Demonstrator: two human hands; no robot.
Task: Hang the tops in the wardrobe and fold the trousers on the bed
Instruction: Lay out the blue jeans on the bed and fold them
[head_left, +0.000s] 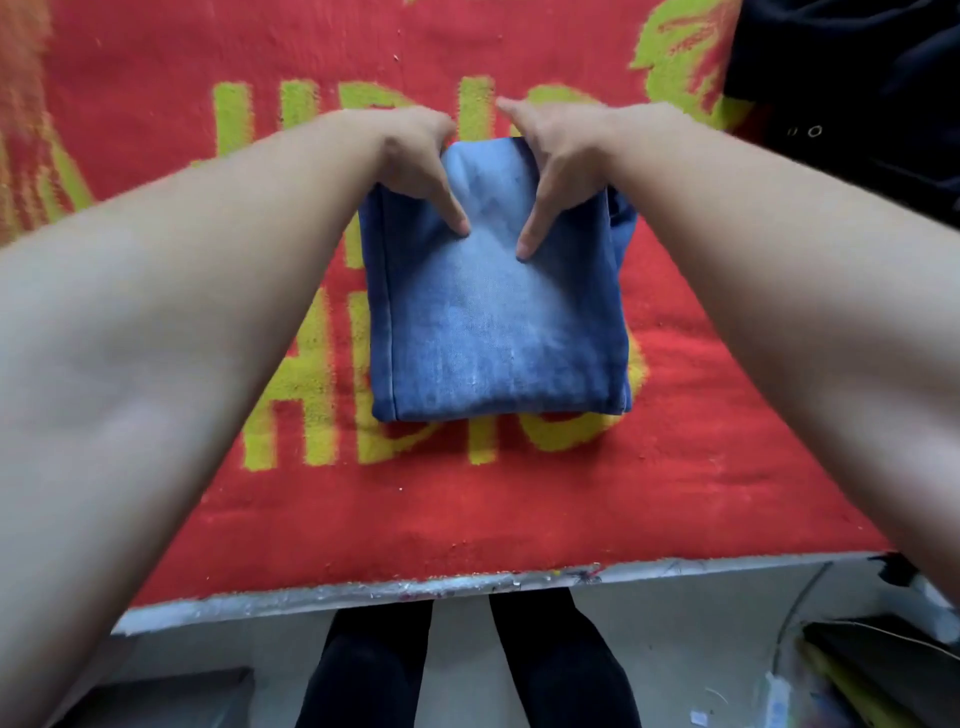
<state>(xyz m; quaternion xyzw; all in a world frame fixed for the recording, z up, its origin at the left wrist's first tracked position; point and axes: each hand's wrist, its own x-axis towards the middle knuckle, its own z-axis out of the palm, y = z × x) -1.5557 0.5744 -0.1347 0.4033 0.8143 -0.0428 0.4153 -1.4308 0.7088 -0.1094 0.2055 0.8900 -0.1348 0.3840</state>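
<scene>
**Folded jeans under both my hands on the red blanket**

The red blanket (467, 519) with big yellow-green lettering covers the bed from edge to edge, its near hem running across at six o'clock. A dark garment (852, 104) with metal eyelets lies bunched at the two o'clock corner, well apart from my work. At the middle of the blanket sit the blue jeans (493, 332), folded into a compact, thick rectangle, faded pale along the centre and darker at the side seams.

My left hand (415, 156) grips the far end of the jeans at eleven o'clock, thumb pressing down on the top layer, the other fingers curled over the far edge. My right hand (561, 161) mirrors it at one o'clock, thumb down on the denim, fingers wrapped behind. Both hands are closed on the cloth, thumbs near each other.
</scene>
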